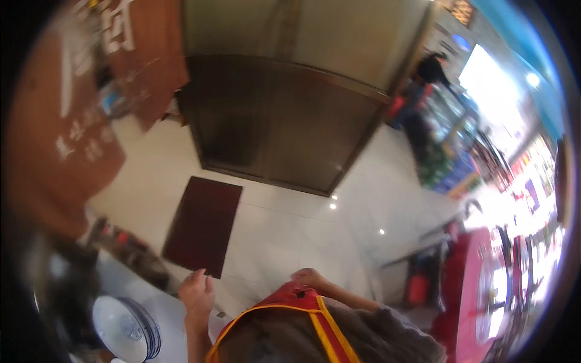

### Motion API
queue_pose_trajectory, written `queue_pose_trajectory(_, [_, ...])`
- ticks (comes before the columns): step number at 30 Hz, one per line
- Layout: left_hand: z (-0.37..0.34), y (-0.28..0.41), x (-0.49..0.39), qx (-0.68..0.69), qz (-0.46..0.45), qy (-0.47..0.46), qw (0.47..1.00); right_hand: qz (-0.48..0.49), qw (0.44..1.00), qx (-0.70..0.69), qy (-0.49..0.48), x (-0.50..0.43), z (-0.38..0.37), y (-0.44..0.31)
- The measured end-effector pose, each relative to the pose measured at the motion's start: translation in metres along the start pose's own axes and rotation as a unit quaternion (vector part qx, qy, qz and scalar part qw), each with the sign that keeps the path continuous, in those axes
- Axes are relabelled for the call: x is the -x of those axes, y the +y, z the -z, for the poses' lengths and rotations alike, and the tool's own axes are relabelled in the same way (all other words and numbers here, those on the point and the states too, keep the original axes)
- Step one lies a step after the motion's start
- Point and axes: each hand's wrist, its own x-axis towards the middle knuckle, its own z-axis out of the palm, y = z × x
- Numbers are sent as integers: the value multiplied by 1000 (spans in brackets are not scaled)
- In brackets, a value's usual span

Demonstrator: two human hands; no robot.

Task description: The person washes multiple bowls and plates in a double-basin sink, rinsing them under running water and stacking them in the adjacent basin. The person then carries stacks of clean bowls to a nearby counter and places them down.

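Note:
My left hand (197, 290) is raised at the edge of a white counter (172, 329), its fingers loosely bent and a little apart, with nothing visible in it. Left of that hand, a stack of white bowls with blue patterns (122, 327) rests tilted on the counter. In front of my body is my right hand (310, 277), close to the red apron with yellow trim (286, 295) that I wear. The fingers there look curled and are partly hidden, so I cannot tell whether they hold anything.
A dark red mat (204, 224) lies on the pale tiled floor (281, 222). Ahead stands a brown framed partition (272, 122). Brown door curtains with writing (68, 136) hang at the left. On the right are a red-covered table (467, 290) and, farther back, a blurred person (431, 70) by a counter.

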Motion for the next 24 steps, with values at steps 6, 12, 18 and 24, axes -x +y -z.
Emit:
queue_pose_trajectory(6, [-22, -28, -61, -58, 71, 83, 992, -364, 869, -334, 7, -114, 93, -4])
queue_pose_trajectory(12, [-36, -31, -117, -131, 207, 132, 961, -236, 946, -219, -38, -313, 171, -43])
queue_pose_trajectory(18, [-24, -46, -185, -123, 255, 153, 947, -54, 965, -199, -160, -497, 174, -150])
queue_pose_trajectory(24, [23, -132, -259, -155, 294, 266, 905, 45, 933, -270, -234, -629, 114, -254])
